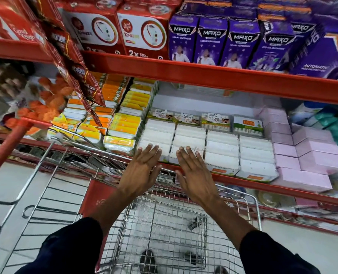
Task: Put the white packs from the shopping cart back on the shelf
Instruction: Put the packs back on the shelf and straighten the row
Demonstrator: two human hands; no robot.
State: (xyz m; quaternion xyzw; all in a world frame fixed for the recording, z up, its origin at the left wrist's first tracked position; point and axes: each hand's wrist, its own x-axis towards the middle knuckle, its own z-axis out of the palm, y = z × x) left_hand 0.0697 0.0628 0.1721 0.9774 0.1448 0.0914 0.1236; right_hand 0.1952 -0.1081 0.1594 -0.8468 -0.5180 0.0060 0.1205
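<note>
Several rows of white packs (221, 149) lie stacked on the red shelf (263, 187) in front of me. My left hand (141, 169) is flat, fingers apart, with its fingertips on the front pack of the leftmost white row (158, 133). My right hand (193, 173) is also flat and spread, its fingertips resting on the front pack of the second row (189, 137). Neither hand holds anything. Below my arms stands the wire shopping cart (255, 206); through its mesh I see no white packs in the basket.
Yellow and orange packs (122, 125) sit left of the white rows, pink boxes (310, 155) to the right. The upper shelf (213, 78) carries purple and red cartons. Red snack packets (81, 76) hang at the left. The cart's red handle (11, 143) juts up left.
</note>
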